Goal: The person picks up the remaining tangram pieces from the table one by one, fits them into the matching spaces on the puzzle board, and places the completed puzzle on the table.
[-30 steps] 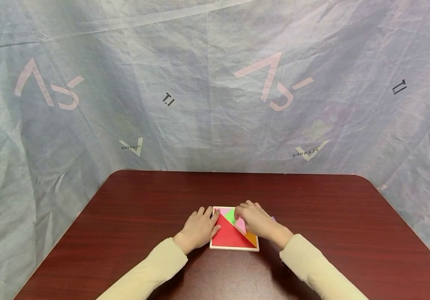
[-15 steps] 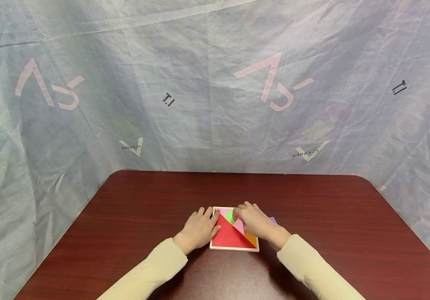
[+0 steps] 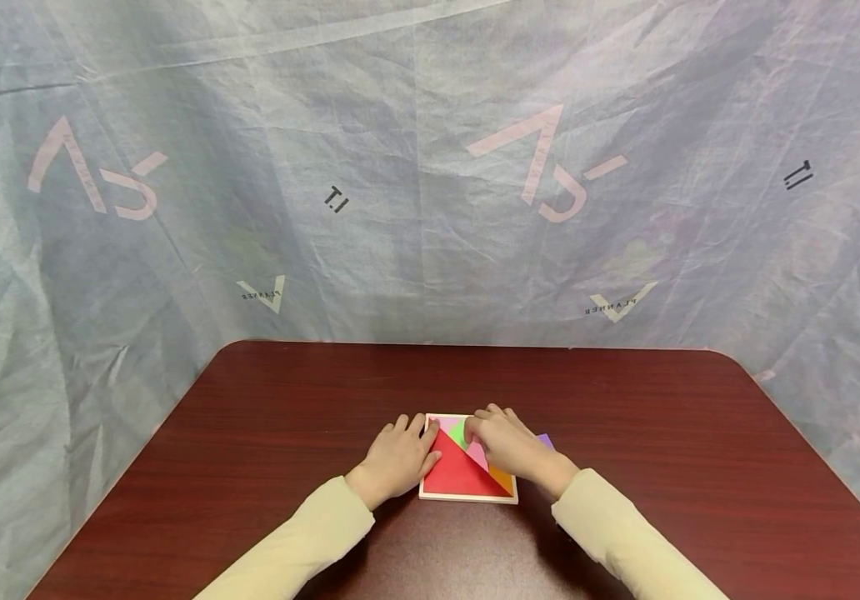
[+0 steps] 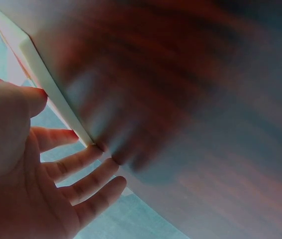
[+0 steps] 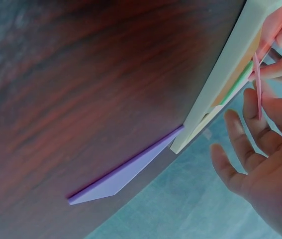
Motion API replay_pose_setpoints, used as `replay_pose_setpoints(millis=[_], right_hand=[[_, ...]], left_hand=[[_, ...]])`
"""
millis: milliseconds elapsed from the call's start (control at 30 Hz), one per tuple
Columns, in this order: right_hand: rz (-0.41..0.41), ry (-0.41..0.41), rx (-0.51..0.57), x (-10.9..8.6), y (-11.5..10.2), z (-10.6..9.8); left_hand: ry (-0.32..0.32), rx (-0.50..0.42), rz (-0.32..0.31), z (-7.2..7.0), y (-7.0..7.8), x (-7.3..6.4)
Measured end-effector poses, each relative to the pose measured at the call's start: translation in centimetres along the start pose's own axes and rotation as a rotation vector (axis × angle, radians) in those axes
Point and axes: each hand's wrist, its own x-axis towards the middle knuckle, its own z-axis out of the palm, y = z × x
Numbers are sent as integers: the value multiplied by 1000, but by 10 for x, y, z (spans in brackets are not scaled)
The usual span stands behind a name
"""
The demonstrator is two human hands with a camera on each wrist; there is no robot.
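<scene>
A square tangram tray [image 3: 467,499] with a pale rim lies on the table. In it show a large red triangle [image 3: 456,473], a green piece [image 3: 457,432] and an orange piece [image 3: 503,478]. My left hand [image 3: 394,460] rests along the tray's left side, fingers extended, its thumb and fingertips right at the rim [image 4: 56,94] in the left wrist view. Over the tray's right half, my right hand [image 3: 508,442] pinches a pink triangle [image 5: 258,87] between thumb and fingers. The piece stands tilted, its lower tip close over the red triangle's diagonal edge.
A purple tangram piece [image 5: 123,167] lies on the table just right of the tray, one end by the rim; my right hand partly covers it in the head view. The brown table [image 3: 287,400] ends at a grey cloth backdrop [image 3: 400,250].
My right hand has shifted slightly left with the pink triangle, uncovering more of the purple piece. My left hand and the tray have stayed in place.
</scene>
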Motion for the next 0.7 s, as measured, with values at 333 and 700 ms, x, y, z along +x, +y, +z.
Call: replay_pose_setpoints(millis=[333,700], right_hand=[[0,15,-31,-2,2,4],[7,20,-46,-3,2,5]], left_hand=[[-9,-13,-6,0,0,0],[-8,-19,-8,0,0,0]])
